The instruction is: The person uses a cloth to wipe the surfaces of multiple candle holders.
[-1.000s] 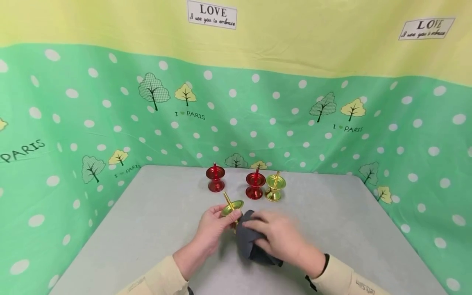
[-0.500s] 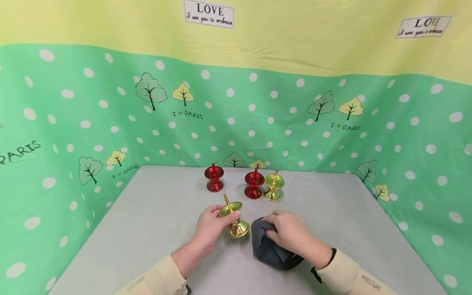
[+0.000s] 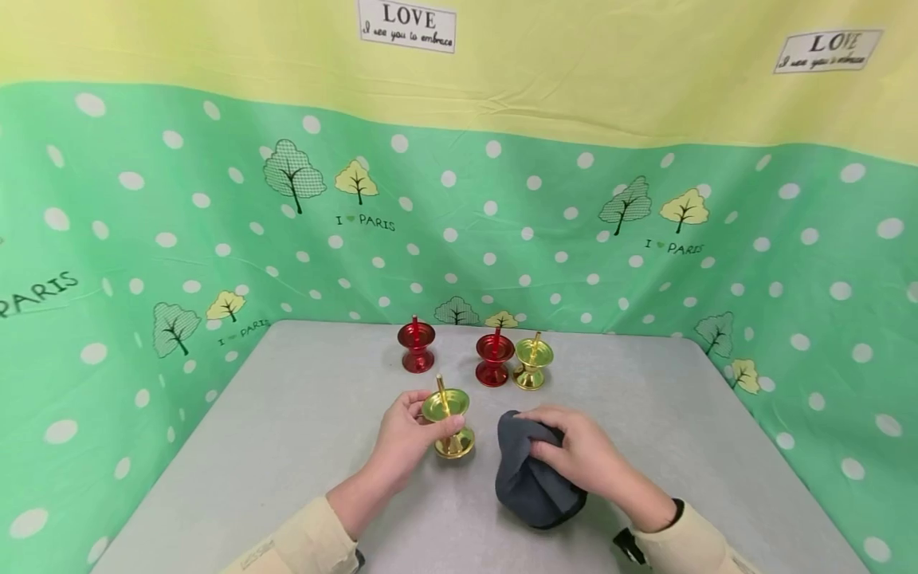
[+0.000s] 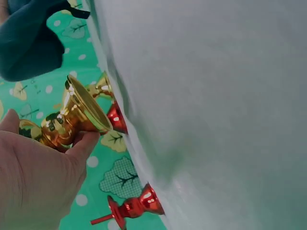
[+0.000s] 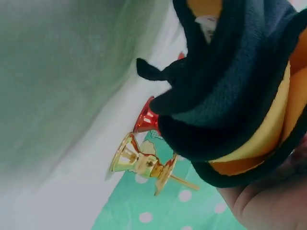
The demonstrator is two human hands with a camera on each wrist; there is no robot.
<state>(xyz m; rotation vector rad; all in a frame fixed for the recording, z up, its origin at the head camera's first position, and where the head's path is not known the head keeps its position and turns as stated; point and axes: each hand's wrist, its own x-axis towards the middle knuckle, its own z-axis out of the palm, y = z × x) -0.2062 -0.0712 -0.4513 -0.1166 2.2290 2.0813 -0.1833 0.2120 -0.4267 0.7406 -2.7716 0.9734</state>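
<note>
Thumb and fingers of my left hand (image 3: 398, 440) grip a shiny gold candle holder (image 3: 455, 444) around its upper part. It leans slightly, its shallow dish and central spike facing up. In the left wrist view the flared base of this candle holder (image 4: 79, 112) sticks out past the fingers. To the right, my right hand (image 3: 584, 453) pinches a bunched dark grey cloth (image 3: 534, 482) between thumb and fingers. In the right wrist view, orange lining shows inside the folds of the cloth (image 5: 225, 96). A gap separates the cloth from the gold candle holder.
Farther back on the grey table (image 3: 323, 399) stand a red candle holder (image 3: 417, 360), a second red candle holder (image 3: 492, 373) and another gold candle holder (image 3: 531, 376) close beside it. A green and yellow patterned curtain (image 3: 459, 199) encloses the table's back and sides.
My right hand has drawn the cloth off the held candle holder and out to the right. The left hand has turned that candle holder more upright, its base now uncovered.
</note>
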